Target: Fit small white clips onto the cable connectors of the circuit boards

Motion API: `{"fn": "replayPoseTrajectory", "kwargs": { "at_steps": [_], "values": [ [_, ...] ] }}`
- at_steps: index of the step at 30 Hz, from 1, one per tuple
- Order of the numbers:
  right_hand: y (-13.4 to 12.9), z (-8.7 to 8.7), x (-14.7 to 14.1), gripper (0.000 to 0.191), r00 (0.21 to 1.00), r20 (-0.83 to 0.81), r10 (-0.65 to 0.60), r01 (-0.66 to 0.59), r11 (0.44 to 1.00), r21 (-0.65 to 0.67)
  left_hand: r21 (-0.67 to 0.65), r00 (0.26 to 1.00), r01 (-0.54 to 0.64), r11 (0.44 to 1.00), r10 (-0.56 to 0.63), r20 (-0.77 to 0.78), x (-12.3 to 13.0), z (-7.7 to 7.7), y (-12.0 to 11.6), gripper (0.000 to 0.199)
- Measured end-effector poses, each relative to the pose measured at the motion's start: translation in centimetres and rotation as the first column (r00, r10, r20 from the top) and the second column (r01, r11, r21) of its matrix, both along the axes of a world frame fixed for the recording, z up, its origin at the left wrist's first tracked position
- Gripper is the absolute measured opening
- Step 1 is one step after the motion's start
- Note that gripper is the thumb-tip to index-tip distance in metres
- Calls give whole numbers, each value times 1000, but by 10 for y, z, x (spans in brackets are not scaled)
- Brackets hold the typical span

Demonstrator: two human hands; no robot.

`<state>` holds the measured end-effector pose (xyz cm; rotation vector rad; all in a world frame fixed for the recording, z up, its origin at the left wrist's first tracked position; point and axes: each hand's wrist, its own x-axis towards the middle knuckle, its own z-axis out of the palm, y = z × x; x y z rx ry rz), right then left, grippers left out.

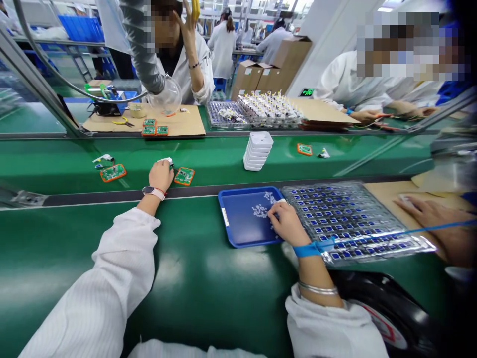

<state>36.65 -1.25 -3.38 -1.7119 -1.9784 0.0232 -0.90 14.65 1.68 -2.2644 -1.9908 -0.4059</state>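
Observation:
My left hand [161, 175] reaches out onto the green belt, its fingers curled round a small white part [168, 161] with a dark end. Just right of it lies a green circuit board [184, 176] with an orange edge. My right hand [288, 223] is over the right side of a blue tray [238, 223], thumb and fingertips pinched together. What the pinch holds, if anything, is too small to make out. Tiny clear pieces [260, 211] lie scattered in the tray beside those fingertips. A blue strap with a cord circles my right wrist.
A stack of white plastic cases [258, 151] stands on the belt. More orange-edged boards [113, 172] lie along it. Right of the blue tray is a clear plastic tray [350, 219] of dark blue parts. Another person's hand [428, 214] rests at far right. Co-workers sit opposite.

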Motion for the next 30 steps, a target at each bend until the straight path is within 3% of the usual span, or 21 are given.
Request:
{"fn": "replayPoseTrajectory", "kwargs": {
  "at_steps": [4,7,11,15,19,22,30],
  "values": [
    [-2,6,-1,14,1000,14,0,0,999,-37,-119,999,1,993,-5,-38,16,-1,-20,54],
    [-4,11,-3,14,1000,7,-31,31,999,-9,-133,998,-26,991,18,-62,19,2,-24,60],
    [-3,12,-3,14,997,-34,-75,78,994,74,-144,1000,-28,989,26,-13,0,2,-15,58],
    [-2,6,-1,14,996,-53,-66,70,995,67,-105,984,-9,994,27,174,-26,-5,-9,60],
    [-4,2,4,12,995,-61,-74,77,996,40,-14,906,182,983,-163,390,-36,-11,-29,62],
    [-6,2,8,12,997,-54,-51,49,999,-23,30,848,356,934,-337,408,-34,-11,-56,59],
    [-6,2,11,14,996,-72,-48,41,994,-101,-149,733,661,735,-591,336,-33,-12,-127,53]
  ]
}}
